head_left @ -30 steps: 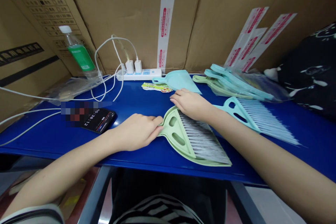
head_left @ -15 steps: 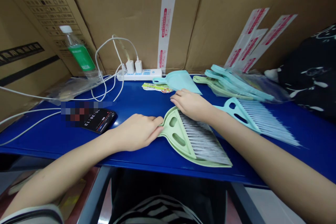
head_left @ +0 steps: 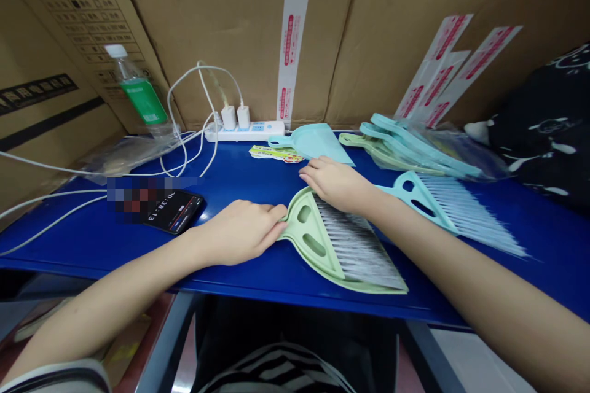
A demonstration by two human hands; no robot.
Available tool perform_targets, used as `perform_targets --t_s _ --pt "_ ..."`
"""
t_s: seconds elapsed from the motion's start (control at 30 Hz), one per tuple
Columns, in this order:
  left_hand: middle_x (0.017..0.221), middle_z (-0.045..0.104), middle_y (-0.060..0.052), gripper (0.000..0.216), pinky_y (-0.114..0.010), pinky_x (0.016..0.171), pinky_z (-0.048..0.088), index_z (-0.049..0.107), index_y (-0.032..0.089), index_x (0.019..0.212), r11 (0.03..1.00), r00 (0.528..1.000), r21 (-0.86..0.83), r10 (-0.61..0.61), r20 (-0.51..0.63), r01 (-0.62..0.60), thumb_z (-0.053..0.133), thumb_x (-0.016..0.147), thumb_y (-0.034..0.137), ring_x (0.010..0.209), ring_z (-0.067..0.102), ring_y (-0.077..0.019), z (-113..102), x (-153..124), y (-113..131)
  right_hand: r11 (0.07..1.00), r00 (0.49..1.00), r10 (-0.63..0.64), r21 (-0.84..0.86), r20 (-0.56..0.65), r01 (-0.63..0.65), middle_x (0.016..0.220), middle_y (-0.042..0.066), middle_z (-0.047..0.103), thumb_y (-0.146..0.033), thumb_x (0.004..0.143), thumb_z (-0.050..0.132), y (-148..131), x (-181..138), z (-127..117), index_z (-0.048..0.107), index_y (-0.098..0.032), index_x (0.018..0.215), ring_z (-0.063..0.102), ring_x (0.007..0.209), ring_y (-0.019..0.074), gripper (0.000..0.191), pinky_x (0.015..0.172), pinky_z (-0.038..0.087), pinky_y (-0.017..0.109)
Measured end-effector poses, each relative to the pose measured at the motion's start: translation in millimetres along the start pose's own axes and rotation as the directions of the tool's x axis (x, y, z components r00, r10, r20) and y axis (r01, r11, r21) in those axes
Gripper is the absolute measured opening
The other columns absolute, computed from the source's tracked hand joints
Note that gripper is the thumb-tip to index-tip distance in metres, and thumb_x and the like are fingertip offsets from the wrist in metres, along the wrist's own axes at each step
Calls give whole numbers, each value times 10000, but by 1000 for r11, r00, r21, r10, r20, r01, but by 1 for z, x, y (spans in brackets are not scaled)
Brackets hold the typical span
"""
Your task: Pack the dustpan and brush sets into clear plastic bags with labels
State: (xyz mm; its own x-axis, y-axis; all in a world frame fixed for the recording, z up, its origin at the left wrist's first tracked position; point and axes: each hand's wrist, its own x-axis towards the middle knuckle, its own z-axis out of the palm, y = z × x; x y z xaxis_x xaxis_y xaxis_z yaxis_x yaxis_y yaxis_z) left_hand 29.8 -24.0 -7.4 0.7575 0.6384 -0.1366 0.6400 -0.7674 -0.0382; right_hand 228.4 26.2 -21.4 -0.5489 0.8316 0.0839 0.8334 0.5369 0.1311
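My left hand (head_left: 242, 231) is closed round the handle end of a green hand brush (head_left: 308, 230) and the green dustpan (head_left: 369, 287) under it. The brush lies nested in the pan, its grey-white bristles pointing right and toward the front edge of the table. My right hand (head_left: 338, 184) lies palm down over the far edge of this pair, fingers stretched left, partly covering the bristles. Beyond it sits a light-blue dustpan (head_left: 318, 140). A blue hand brush (head_left: 431, 206) lies to the right, its handle partly hidden behind my right forearm.
Bagged blue and green brushes and dustpans (head_left: 410, 144) lie at the back right beside dark patterned fabric (head_left: 548, 129). A power strip (head_left: 262, 130), a colourful label card (head_left: 276, 154), white cables, a phone (head_left: 177, 212) and a bottle (head_left: 142, 98) are on the left. Cardboard (head_left: 230, 24) stands behind.
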Motion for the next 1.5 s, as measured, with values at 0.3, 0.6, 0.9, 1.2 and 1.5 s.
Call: perform_targets --t_s 0.3,0.6,0.9,1.2,1.5 --pt "793 655 -26 263 -299 579 441 505 187 908 1000 1000 6 2 5 -2 284 997 299 675 646 -207 -2 0 1 1000 1000 -3 8 -20 3 1001 160 672 -249 984 313 1 0 1 671 -93 1040 585 963 261 395 832 428 361" --pt "781 651 -25 268 -292 581 436 505 182 904 1000 1000 -3 4 -6 -4 286 1000 303 671 644 -204 0 -1 0 1000 1000 7 6 6 -7 1032 166 666 -230 983 302 0 0 0 664 -82 1064 578 988 270 399 848 434 377" --pt "789 653 -26 269 -289 577 438 508 180 892 1000 1000 1 0 4 0 289 998 293 678 647 -201 -3 0 1 1000 1000 12 3 1 -12 1029 165 668 -231 981 311 -1 0 0 668 -82 1059 580 996 267 394 862 430 369" --pt "778 651 -25 271 -284 581 441 507 183 889 1000 1000 3 -10 15 10 287 997 300 679 648 -196 -3 0 2 1000 999 -10 -7 -31 10 1002 154 675 -241 983 315 1 0 2 674 -94 1042 587 972 253 393 855 424 351" --pt "781 653 -31 283 -282 595 459 518 178 894 1000 1000 8 -16 16 16 284 996 298 675 645 -191 -4 0 3 1000 999 -4 -1 -44 4 995 154 673 -237 981 321 1 0 4 679 -96 1027 585 955 251 387 843 424 354"
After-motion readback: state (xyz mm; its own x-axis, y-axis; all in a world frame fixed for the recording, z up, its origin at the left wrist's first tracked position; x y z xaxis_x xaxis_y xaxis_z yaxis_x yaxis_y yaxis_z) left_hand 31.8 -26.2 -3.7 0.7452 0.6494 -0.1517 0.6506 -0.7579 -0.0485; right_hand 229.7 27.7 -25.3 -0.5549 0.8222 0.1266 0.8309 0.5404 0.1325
